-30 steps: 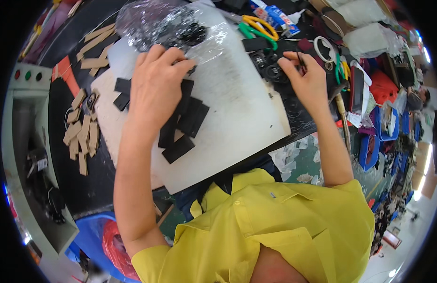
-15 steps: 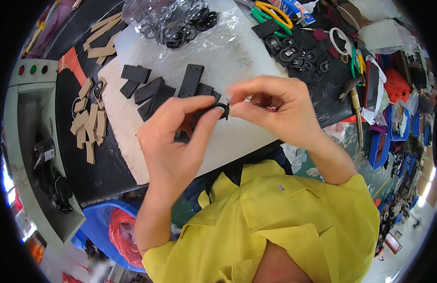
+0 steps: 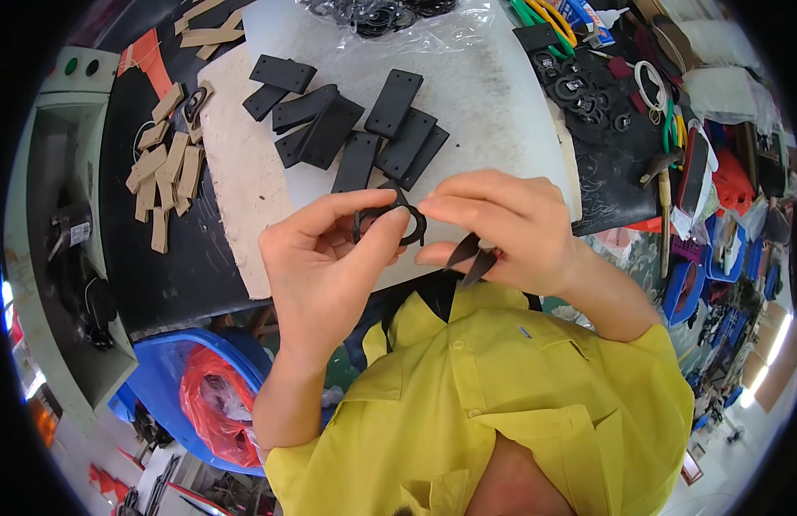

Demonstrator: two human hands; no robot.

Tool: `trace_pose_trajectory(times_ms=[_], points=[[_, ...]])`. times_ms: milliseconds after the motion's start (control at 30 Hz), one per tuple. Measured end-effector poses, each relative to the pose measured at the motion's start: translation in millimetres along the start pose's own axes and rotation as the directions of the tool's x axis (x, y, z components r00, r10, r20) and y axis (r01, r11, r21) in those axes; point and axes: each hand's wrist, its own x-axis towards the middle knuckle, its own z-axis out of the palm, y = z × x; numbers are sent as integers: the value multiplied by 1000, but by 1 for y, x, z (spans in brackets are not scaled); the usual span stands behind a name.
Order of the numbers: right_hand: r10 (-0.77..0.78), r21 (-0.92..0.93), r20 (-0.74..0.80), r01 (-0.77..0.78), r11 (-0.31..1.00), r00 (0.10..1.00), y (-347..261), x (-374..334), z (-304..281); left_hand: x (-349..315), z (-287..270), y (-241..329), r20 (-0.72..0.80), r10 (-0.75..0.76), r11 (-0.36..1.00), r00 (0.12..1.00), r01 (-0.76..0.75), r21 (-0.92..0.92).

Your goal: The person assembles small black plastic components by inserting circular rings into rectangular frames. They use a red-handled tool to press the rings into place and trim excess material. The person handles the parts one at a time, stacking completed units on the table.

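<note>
My left hand (image 3: pixel 310 251) pinches a black ring (image 3: pixel 418 227) between thumb and fingertips, and a dark strap piece shows behind the thumb. Close beside it, my right hand (image 3: pixel 527 225) has its forefinger tip at the ring's edge. Small thread snips (image 3: pixel 471 260) with dark blades are tucked in the right palm, blades pointing back toward my shirt and spread apart; their handles are mostly hidden by the fingers. Just beyond the hands, several black rectangular pieces (image 3: pixel 393 103) with small holes lie in a loose heap on the pale work board (image 3: pixel 493 129).
Tan strips (image 3: pixel 168 172) are piled at the left. A clear plastic bag (image 3: pixel 450 36) with black rings lies at the far edge. More black rings (image 3: pixel 585 93), a hammer (image 3: pixel 664 193) and green-handled tools sit at the right. Below the table's left edge stands a blue bin (image 3: pixel 157 348).
The snips in my right hand have swung into plain sight, blades turned toward me. More of the ring shows in my left hand. The table's things appear higher in the picture.
</note>
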Motion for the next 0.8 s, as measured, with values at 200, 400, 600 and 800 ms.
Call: trace_pose_trajectory(times_ms=[200,400,600,800], points=[[-12,4,51,12,1000,999,-1,-1,-2,-2,0,-7,-11,-22,999,1000,23,43],[-32,-16,68,34,999,997,2,5,-9,-1,2,-15,94,6,995,996,3,-95],[323,121,37,-325,938,946,-9,13,-12,-4,4,-20,8,-11,933,1000,13,-359],[720,382,346,-791,478,602,-17,4,-7,-11,20,-29,-187,121,936,975,-174,-305]])
